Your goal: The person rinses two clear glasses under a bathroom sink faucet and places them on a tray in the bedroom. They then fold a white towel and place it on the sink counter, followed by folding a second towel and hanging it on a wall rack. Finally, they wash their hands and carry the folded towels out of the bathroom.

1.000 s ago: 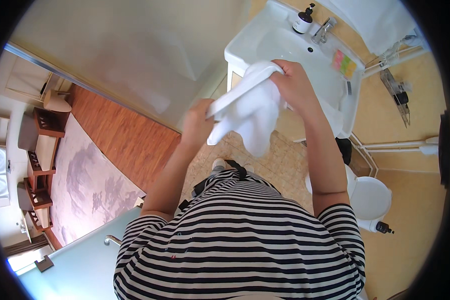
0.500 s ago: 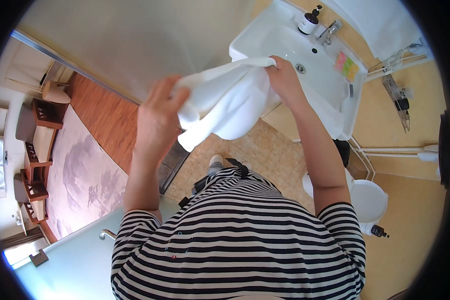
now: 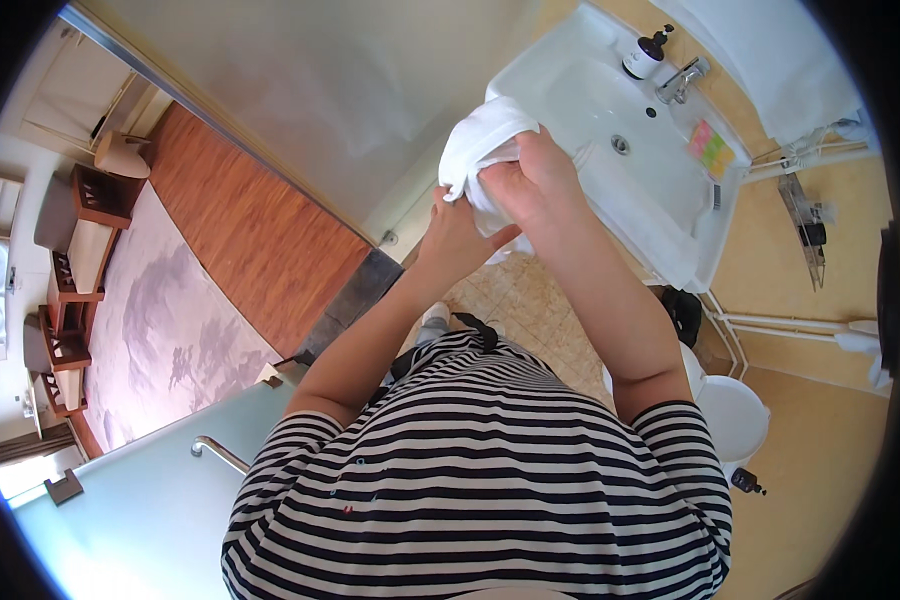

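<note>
A white cloth (image 3: pixel 482 138) is bunched up between my two hands, in front of the sink's left corner. My right hand (image 3: pixel 538 182) grips it from the right, its fingers curled into the folds. Lower and to the left, my left hand (image 3: pixel 457 236) has the cloth's hanging part between its fingers and its thumb, which points right. Some of the left fingertips are hidden by the fabric. The white sink (image 3: pixel 580 95) lies just beyond and to the right of both hands.
On the sink's back ledge stand a dark pump bottle (image 3: pixel 644 56), a chrome faucet (image 3: pixel 682 80) and a colourful packet (image 3: pixel 710 150). A wire rack (image 3: pixel 805 230) hangs on the right wall, above a white lidded bin or toilet (image 3: pixel 732 415). At left are a glass panel (image 3: pixel 140 500) and wooden floor (image 3: pixel 240 220).
The cloth was stretched wide between my hands and is now gathered into a bunch. My left hand has moved right and down toward my right hand, which has shifted slightly left.
</note>
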The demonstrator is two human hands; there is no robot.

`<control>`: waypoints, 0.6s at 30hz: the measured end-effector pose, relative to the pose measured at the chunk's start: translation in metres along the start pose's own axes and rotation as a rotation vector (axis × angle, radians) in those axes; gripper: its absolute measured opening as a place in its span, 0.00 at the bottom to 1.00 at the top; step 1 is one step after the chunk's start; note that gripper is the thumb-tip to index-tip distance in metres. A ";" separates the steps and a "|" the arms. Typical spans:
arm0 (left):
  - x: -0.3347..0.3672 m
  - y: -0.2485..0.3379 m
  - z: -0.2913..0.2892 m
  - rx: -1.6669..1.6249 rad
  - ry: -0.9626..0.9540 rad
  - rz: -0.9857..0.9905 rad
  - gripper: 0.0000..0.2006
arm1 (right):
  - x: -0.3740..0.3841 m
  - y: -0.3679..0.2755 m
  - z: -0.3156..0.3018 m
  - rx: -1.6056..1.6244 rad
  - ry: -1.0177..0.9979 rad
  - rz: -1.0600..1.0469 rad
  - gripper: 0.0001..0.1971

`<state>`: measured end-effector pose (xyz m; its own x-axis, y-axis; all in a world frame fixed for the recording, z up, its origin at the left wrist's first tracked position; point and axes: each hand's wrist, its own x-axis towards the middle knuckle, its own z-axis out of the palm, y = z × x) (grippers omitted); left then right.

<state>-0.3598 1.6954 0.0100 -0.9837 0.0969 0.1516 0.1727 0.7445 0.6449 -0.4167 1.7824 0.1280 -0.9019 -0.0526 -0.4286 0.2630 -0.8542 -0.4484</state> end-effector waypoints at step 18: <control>0.037 -0.098 -0.053 0.081 0.279 0.319 0.14 | -0.008 -0.134 -0.041 -1.337 0.029 -0.852 0.11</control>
<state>-0.4102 1.5905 -0.0077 -0.8284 0.1569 0.5377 0.4509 0.7564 0.4740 -0.4312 1.9181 0.1594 -0.9342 0.2065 0.2910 -0.1819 0.4258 -0.8863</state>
